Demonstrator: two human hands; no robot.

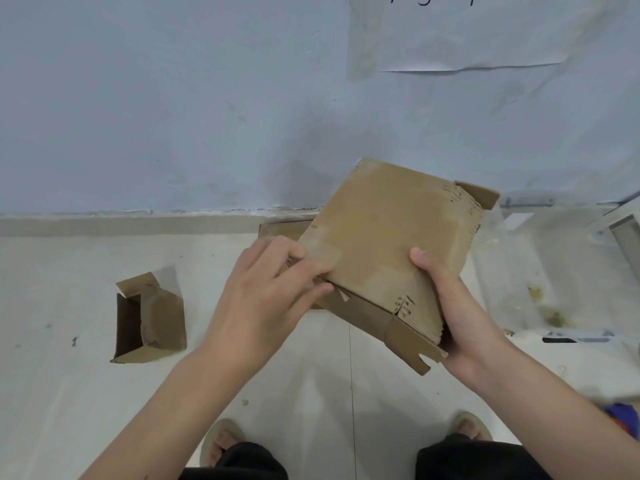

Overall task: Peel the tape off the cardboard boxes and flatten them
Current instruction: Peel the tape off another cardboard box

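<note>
I hold a brown cardboard box [388, 237] tilted in the air in front of me, its broad face up and flaps hanging open at the near and far ends. My right hand [453, 306] grips its right side, thumb on the top face and fingers underneath. My left hand [266, 289] pinches at the box's left edge with curled fingertips; whether tape is between them is hidden. A second, smaller cardboard box [152, 320] lies open on the floor to the left.
A flat cardboard piece [280, 228] lies on the floor by the wall behind the held box. Clear plastic wrap [526, 271] is heaped at the right. My feet in sandals [221, 441] stand on the pale tiled floor [69, 289] below.
</note>
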